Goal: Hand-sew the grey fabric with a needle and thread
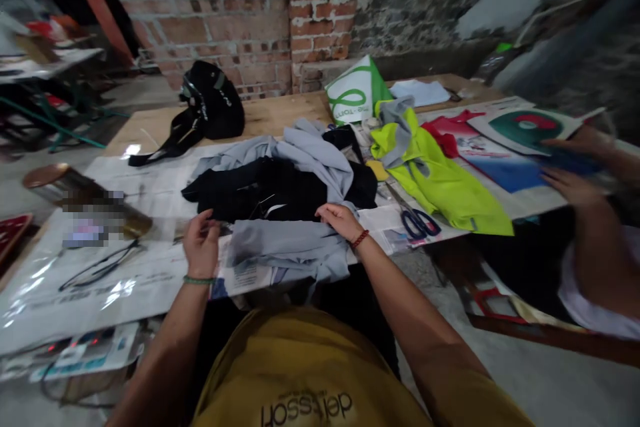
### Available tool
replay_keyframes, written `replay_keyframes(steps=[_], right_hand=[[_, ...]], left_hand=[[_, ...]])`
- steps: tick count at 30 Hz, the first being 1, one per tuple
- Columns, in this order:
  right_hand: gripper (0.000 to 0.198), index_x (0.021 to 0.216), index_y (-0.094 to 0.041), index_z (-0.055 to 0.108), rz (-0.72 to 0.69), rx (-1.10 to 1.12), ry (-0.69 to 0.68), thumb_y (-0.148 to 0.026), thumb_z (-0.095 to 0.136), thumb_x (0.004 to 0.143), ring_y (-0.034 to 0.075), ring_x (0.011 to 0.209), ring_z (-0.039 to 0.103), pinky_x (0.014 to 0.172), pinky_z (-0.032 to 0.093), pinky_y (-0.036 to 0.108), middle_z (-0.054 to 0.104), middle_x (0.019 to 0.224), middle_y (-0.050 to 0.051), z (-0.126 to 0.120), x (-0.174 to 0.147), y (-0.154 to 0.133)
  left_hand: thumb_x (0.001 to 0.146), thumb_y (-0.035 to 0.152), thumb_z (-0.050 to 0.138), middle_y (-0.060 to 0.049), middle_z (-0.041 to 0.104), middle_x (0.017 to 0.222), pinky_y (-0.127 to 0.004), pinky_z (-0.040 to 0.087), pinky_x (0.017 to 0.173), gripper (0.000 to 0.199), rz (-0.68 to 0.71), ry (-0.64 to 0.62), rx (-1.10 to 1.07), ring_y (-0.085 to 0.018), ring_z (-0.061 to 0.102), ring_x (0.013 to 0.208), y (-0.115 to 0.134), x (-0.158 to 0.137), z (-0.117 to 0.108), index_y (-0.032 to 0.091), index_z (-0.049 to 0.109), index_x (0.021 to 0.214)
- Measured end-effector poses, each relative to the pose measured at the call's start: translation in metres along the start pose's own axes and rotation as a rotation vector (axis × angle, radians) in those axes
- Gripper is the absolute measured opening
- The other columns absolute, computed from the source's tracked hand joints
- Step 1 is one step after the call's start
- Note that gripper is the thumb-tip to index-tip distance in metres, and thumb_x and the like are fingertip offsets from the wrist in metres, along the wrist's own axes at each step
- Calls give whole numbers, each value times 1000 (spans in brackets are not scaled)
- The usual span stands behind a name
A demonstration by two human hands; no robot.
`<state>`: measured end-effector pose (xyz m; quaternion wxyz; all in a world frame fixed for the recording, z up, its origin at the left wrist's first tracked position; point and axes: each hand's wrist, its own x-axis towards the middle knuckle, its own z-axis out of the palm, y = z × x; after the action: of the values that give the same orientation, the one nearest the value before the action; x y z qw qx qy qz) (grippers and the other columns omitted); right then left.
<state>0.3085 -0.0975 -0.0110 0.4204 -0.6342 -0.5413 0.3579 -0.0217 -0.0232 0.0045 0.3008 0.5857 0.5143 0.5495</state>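
A light grey piece of cloth (290,240) lies at the table's front edge, partly hanging over it. My left hand (201,243), with a green bracelet at the wrist, is raised just left of this cloth, its fingers curled and pinched together. Above the cloth's upper right edge, my right hand (341,221) is pinched too, its fingertips pointing left. Whatever either pinch holds is too small to make out. Right behind both hands a black garment (300,187) is bunched up, with more grey fabric (315,153) heaped over its back.
Scissors (420,221) and a yellow-green garment (435,173) lie to the right. A co-worker's hands (575,180) rest on printed sheets there. A black bag (215,100) and a green-white bag (357,93) stand behind. Glasses (100,267) and a brown cylinder (85,190) lie left.
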Motion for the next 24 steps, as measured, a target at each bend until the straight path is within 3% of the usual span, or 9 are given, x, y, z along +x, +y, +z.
replay_keyframes(steps=[5,8,11,15,17,19,21,24], right_hand=[[35,80,-19,67,-25,-13,1,-49,48,81,12,59,48,57,36,23,56,63,-1,3,2,2],[35,80,-19,67,-24,-15,18,-49,48,81,11,58,48,58,36,23,56,62,-1,4,1,0],[35,80,-19,67,-6,6,29,-49,49,81,11,58,47,57,36,23,55,62,-1,4,1,-1],[37,79,-18,67,-3,54,41,-50,49,80,11,56,48,55,36,23,55,60,-1,4,2,1],[38,79,-18,67,4,64,49,-51,49,80,10,56,48,55,37,22,55,60,-1,4,3,1],[39,78,-17,67,3,65,47,-53,50,79,10,55,48,55,37,22,55,59,-1,4,2,2],[41,77,-17,66,-15,72,36,-54,50,79,11,56,49,56,38,23,56,59,0,3,3,2],[43,75,-18,65,-44,85,20,-57,49,79,12,57,50,58,40,23,56,58,0,2,3,3]], left_hand=[[70,24,66,-4,65,83,-29,45,76,16,141,-166,90,-17,57,76,30,30,25,20,71,85],[71,17,64,-5,67,79,-30,44,80,7,205,-296,173,-20,60,79,31,44,49,21,70,72],[78,18,58,-7,68,84,-32,44,82,13,277,-399,381,-22,61,85,29,49,74,20,70,75],[76,23,64,-13,63,96,-37,44,78,8,254,-502,714,-29,59,93,28,45,98,17,70,79],[71,18,67,-15,62,98,-36,44,76,3,225,-515,779,-30,59,95,26,43,104,16,68,73],[71,15,65,-12,63,92,-34,44,74,5,195,-492,710,-26,60,90,21,45,103,17,67,67],[71,17,65,-7,64,78,-31,44,71,7,116,-438,510,-21,60,79,14,49,96,18,67,65],[69,26,68,-1,61,61,-26,43,58,8,-171,-323,121,-15,57,60,5,55,78,18,66,68]])
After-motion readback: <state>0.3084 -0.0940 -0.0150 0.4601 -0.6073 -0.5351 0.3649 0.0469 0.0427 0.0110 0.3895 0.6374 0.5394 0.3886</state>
